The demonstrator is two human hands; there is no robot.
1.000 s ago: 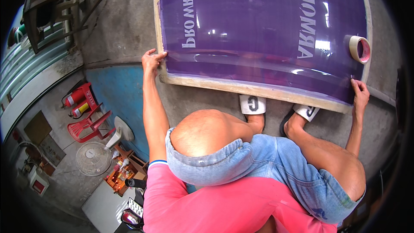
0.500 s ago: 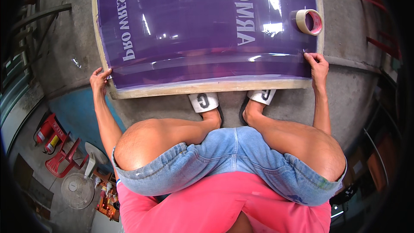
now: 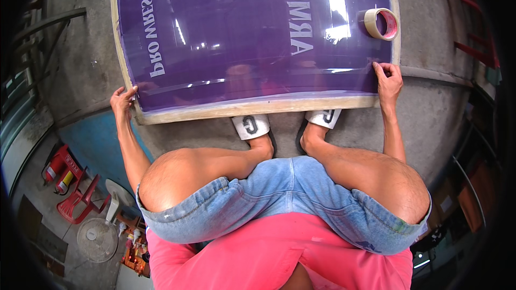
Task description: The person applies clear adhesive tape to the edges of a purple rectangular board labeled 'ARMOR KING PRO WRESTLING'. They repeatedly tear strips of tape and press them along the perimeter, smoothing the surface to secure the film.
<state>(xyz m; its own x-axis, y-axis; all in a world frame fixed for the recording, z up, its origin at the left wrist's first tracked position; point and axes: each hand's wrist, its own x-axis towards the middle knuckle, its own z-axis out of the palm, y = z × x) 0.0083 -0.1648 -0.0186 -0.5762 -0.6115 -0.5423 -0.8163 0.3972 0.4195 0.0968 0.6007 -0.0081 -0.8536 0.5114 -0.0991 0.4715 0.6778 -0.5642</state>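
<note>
A wooden-framed printing screen [image 3: 226, 27] with a purple, glossy mesh and pale lettering lies in front of me. Across its near part runs a strip of clear tape [image 3: 207, 83], lower and flatter against the mesh. At the strip's left end, my left hand [image 3: 122, 100] is closed in a pinch beside the frame's near left corner. My right hand [image 3: 389, 81] pinches the other end near the right edge, fingertips at the mesh. A roll of clear tape [image 3: 371, 23] stands on its side upon the screen, beyond my right hand.
My sandalled feet [image 3: 251, 127] are just under the near frame edge. Grey concrete floor [image 3: 80, 64] surrounds the screen. At left are fire extinguishers [image 3: 54, 167], a red chair [image 3: 78, 204] and a fan [image 3: 97, 240]. Red metal legs [image 3: 478, 43] stand at far right.
The tape strip has come down from a raised, shiny stretch to lie flatter on the mesh. My right hand has shifted slightly left. The view has shifted a little.
</note>
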